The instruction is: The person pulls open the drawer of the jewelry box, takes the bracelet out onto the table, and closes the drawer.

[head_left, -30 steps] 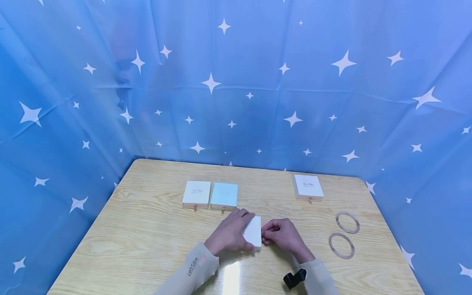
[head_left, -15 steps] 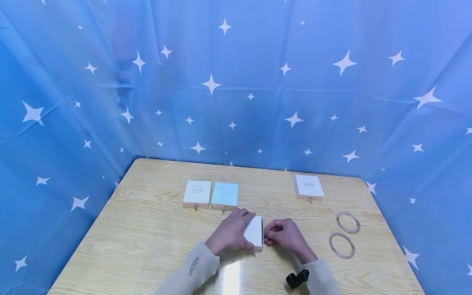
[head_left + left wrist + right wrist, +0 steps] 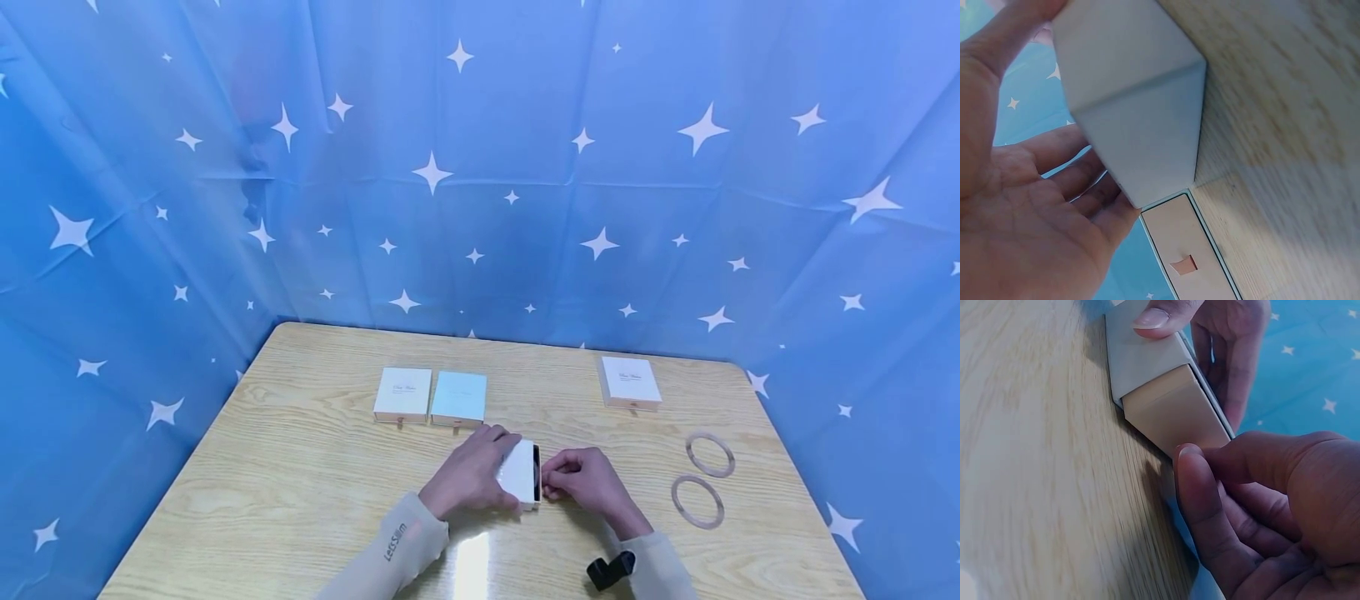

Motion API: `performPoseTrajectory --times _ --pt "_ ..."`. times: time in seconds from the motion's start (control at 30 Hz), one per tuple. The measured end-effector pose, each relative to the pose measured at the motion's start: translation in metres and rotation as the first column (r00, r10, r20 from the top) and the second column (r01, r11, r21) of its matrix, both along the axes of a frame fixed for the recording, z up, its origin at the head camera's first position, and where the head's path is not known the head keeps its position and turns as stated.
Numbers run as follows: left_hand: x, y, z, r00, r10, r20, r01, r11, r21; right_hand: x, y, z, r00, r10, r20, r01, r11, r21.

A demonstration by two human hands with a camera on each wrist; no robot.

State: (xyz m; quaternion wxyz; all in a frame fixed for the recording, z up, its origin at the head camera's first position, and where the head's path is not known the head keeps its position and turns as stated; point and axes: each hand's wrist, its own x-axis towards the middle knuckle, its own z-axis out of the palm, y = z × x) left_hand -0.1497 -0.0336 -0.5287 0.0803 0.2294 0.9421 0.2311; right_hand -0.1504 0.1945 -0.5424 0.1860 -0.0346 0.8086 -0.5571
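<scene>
A white drawer box (image 3: 516,473) lies on the table in the head view, its sleeve gripped from the left by my left hand (image 3: 471,475). The left thumb presses the near side and the fingers reach round the far side. The drawer (image 3: 1175,412), beige-pink in the right wrist view, sticks partway out of the sleeve's right end. A dark gap shows along its top in the head view. My right hand (image 3: 588,483) pinches at the drawer's front with thumb and forefinger; the pull tab there is hidden between the fingertips (image 3: 1196,478).
Behind the hands stand a white box (image 3: 403,393) and a light blue box (image 3: 459,396), side by side with small tabs in front. Another white box (image 3: 632,381) is at the back right. Two pale bangles (image 3: 697,523) lie at the right. A starry blue curtain (image 3: 510,125) surrounds the table.
The drawer has slid rightward out of the white sleeve, opening a dark gap. My right hand has moved slightly right with it, while the left hand keeps its grip.
</scene>
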Motion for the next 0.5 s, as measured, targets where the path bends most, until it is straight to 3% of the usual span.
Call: performPoseTrajectory --times 0.5 --pt "0.0008 -0.0013 0.0009 1.0 0.002 0.009 -0.002 1.0 0.006 -0.0002 0.0087 -0.0034 1.0 -0.013 0.003 0.013 0.999 0.041"
